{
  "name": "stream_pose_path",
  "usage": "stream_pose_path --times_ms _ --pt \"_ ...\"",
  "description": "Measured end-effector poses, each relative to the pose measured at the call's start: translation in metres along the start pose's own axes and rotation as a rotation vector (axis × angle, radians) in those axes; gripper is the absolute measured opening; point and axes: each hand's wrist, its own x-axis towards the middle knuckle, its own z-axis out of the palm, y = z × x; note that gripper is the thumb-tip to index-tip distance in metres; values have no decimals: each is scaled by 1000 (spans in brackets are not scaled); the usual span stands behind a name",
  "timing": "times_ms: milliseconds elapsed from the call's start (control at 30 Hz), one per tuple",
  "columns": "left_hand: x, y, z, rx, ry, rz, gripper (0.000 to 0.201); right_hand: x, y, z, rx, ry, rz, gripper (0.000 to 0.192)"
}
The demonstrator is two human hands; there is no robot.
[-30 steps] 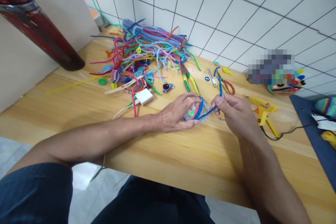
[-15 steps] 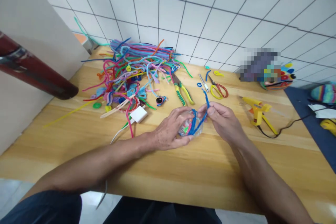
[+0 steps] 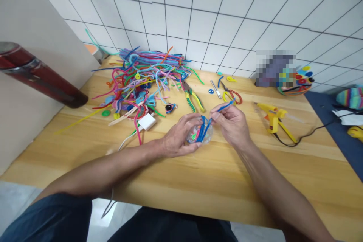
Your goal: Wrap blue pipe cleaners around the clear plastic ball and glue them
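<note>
My left hand (image 3: 181, 134) is closed around a clear, rounded plastic container (image 3: 209, 136) with small colourful bits showing through its side. A fuzzy blue pipe cleaner (image 3: 203, 130) wraps over the container in close strands. My right hand (image 3: 232, 123) pinches the loose length of that pipe cleaner between thumb and fingers, just right of the container, and its free end points up to the right. Parts of the container are hidden by my left fingers. Beyond my hands lie pliers with green and yellow handles (image 3: 194, 98) and red-and-yellow-handled scissors (image 3: 232, 94).
A tangled heap of pipe cleaners (image 3: 141, 75) spreads over the back left, with a white charger plug (image 3: 147, 121) before it. A dark red flask (image 3: 42, 77) stands left. The yellow glue gun (image 3: 273, 117) and its black cord lie right, near a bowl of colourful pieces (image 3: 295, 87).
My right hand has drawn the blue pipe cleaner lower across the container, and its free end has swung from upright to slanting right. The camera view has shifted slightly.
</note>
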Motion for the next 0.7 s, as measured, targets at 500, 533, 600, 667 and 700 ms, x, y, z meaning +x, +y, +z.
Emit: stream_pose_path --times_ms 500,533,600,667,700 --pt "-2 -5 2 -31 69 -48 74 12 -11 -3 -65 -75 -14 45" --pt "-2 -6 2 -32 75 -48 73 12 -12 -4 -96 -125 -2 47" --pt "-1 -7 2 -32 86 -48 72 12 -14 -5 -151 -205 9 49" --pt "0 -8 2 -27 83 -48 72 11 -14 -5 -190 -231 4 49" --pt "0 -8 1 -23 76 -47 73 11 -13 -5 -207 -223 -3 49"
